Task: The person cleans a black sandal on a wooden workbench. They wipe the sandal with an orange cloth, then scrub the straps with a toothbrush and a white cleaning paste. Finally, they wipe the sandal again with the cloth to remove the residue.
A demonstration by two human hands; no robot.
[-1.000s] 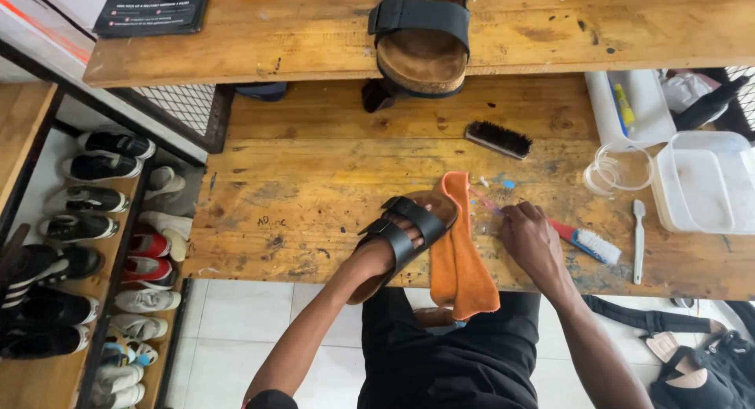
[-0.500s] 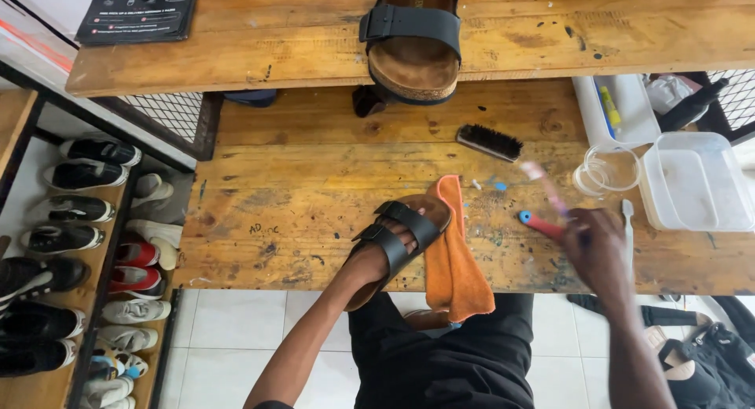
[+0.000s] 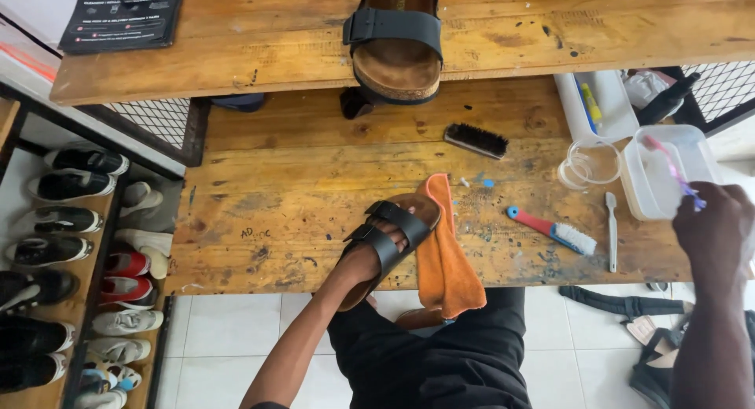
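We work at a worn wooden table (image 3: 275,212), scratched and flecked with paint, with a raised wooden shelf (image 3: 236,39) along its far side and pale floor tiles below the near edge. To the left stands a low rack of shoes (image 3: 71,259) in rows. A wire mesh panel (image 3: 149,122) shows under the shelf.

At the far right a white tray (image 3: 609,110) holds what look like small tubes, and beside it sits a clear measuring cup (image 3: 586,161). Just right of that is a white plastic tub (image 3: 649,193); we cannot tell what is in it.

Our left hand (image 3: 377,252) is slid inside a black-strapped sandal (image 3: 393,232), fingers under the straps, holding it on the near middle of the table. Its footbed is brown and its two straps are black with buckles. An orange cloth (image 3: 444,252) lies touching its right side and hangs over the table edge. Its mate, a second sandal (image 3: 397,43), rests on the shelf, toe overhanging.

Our right hand (image 3: 712,228) is closed around a pink toothbrush (image 3: 668,169), held above the tub. Between the hands lie a red-handled brush (image 3: 550,230) and a white toothbrush (image 3: 611,228); a dark bristle brush (image 3: 476,140) lies farther back.
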